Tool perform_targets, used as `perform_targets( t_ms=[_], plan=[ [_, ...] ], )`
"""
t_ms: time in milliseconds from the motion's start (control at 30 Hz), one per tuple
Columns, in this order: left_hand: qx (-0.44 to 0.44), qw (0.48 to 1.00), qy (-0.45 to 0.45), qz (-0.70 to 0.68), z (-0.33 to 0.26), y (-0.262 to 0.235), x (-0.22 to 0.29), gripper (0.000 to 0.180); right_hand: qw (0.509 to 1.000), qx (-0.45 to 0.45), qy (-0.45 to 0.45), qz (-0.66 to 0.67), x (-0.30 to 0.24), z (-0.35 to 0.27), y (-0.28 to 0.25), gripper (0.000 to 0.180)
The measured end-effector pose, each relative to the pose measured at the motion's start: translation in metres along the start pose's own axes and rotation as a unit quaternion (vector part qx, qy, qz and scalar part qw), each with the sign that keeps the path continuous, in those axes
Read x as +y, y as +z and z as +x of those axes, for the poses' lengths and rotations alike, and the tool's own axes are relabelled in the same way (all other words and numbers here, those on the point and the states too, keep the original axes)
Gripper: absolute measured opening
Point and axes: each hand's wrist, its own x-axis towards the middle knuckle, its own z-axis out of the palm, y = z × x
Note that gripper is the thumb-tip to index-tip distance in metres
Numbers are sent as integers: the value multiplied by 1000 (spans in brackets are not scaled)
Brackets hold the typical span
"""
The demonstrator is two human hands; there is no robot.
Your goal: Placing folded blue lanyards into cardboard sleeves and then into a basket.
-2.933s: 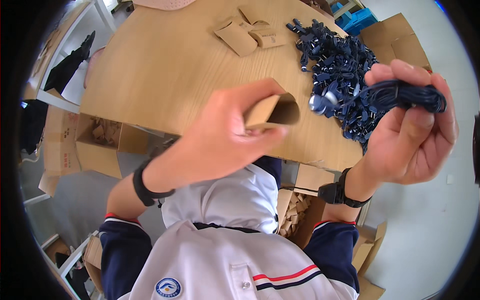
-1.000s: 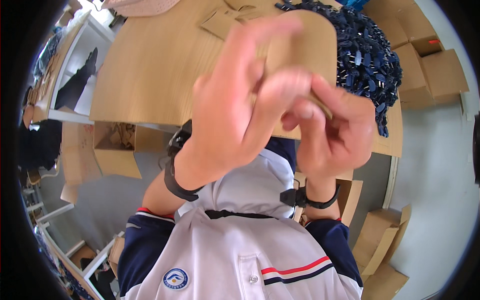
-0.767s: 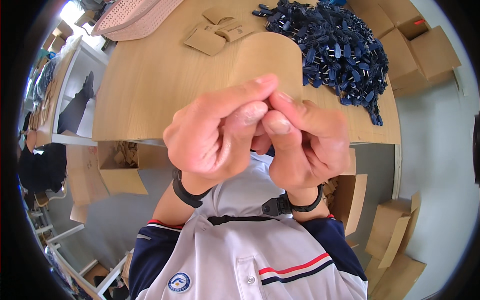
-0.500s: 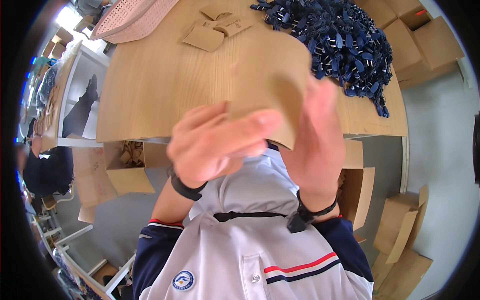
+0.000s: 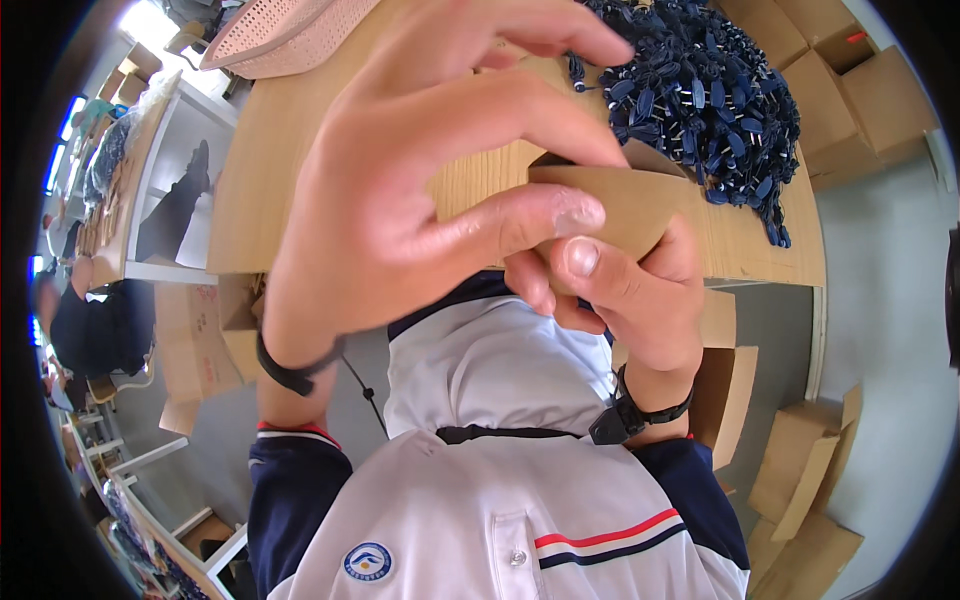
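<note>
My left hand point(image 5: 420, 190) and my right hand point(image 5: 620, 300) are raised close to the camera, both gripping a small brown cardboard piece point(image 5: 630, 205). The left thumb presses its near edge while the other left fingers arch above it. The right thumb and fingers pinch its lower edge from beneath. Behind the hands a pile of dark blue cord-like items point(image 5: 700, 90) lies on the wooden table point(image 5: 270, 160).
A pink mesh basket point(image 5: 280, 35) sits at the table's far left. Cardboard boxes point(image 5: 840, 90) stand to the right of the table and on the floor point(image 5: 800, 480). A white shelf unit point(image 5: 170, 180) and a seated person point(image 5: 80, 320) are at left.
Earlier my right hand held a bundle of blue items and my left a cardboard piece. Both hands have come together on the cardboard, and it is now pinched by both thumbs.
</note>
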Motion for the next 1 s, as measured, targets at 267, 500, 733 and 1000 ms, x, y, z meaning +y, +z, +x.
perform_targets(
  t_ms=[267, 500, 733, 1000],
  plan=[
    [-107, 982, -79, -133, -19, 2, -7, 21, 994, 62, 80, -44, -3, -10, 16, 27],
    [59, 947, -220, -227, -44, 27, -12, 17, 866, 135, -172, -451, 11, 2, 12, 28],
    [-13, 727, -404, -555, -38, 52, 12, 69, 847, -39, -146, -509, -5, -4, -12, 33],
    [140, 989, 17, -44, -53, 54, -18, 66, 978, 75, -6, -196, 10, -12, 0, 33]
  ],
)
